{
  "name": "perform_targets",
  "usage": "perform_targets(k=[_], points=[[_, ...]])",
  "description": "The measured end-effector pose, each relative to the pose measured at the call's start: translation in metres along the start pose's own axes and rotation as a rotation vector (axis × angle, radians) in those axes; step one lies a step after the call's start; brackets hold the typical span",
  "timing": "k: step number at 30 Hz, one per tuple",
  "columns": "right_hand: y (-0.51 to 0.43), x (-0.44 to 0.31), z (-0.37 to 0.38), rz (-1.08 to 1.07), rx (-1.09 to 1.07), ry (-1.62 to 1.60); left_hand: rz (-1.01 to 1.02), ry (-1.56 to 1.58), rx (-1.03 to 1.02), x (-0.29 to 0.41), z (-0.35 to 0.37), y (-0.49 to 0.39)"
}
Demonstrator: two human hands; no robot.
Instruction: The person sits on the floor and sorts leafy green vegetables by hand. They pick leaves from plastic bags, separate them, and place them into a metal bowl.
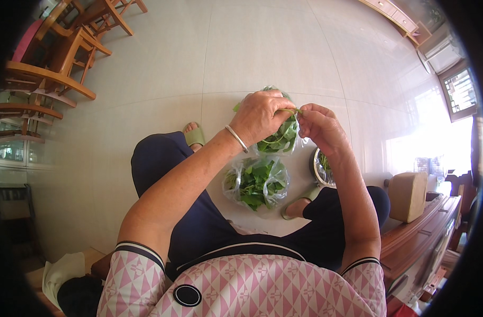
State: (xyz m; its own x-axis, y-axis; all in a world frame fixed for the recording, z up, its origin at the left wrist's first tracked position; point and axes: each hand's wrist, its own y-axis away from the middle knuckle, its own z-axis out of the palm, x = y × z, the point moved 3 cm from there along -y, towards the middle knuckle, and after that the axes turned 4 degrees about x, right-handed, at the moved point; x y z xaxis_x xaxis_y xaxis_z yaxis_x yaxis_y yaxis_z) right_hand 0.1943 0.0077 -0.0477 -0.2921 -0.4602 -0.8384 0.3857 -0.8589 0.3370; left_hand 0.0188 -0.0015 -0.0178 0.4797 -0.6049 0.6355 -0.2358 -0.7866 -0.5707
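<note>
Between my hands runs a thin green stem (287, 110), pinched at both sides. My left hand (261, 115), with a silver bangle at the wrist, holds it between thumb and fingers. At its other end, the fingertips of my right hand (320, 123) grip it. Below them a clear plastic bag of leafy greens (279, 138) stands on the floor, partly covered by my left hand. Closer to me is a second clear bag of leafy greens (255, 184). A round container (324, 170) holding green stems sits on the right, partly hidden by my right forearm.
Pale tiles make up the floor (265, 39). Several wooden chairs (63, 67) stand at the left. On the right, a tan block-shaped cushion (408, 197) rests on a dark wooden bench (420, 237). My slippered feet flank the bags.
</note>
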Motion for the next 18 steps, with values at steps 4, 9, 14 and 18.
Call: perform_targets(k=[4,9,14,18], points=[[0.000,0.002,0.005,-0.030,0.030,-0.005,-0.037,0.076,0.037,0.004,0.002,0.001],[0.001,-0.003,0.011,-0.130,0.038,-0.034,-0.245,0.283,0.047,0.002,0.000,-0.004],[-0.004,0.002,-0.004,-0.029,0.140,0.112,-0.509,0.666,0.078,-0.007,-0.012,-0.013],[-0.005,0.004,-0.018,-0.014,0.243,0.066,-0.718,0.746,0.059,-0.017,-0.024,-0.011]])
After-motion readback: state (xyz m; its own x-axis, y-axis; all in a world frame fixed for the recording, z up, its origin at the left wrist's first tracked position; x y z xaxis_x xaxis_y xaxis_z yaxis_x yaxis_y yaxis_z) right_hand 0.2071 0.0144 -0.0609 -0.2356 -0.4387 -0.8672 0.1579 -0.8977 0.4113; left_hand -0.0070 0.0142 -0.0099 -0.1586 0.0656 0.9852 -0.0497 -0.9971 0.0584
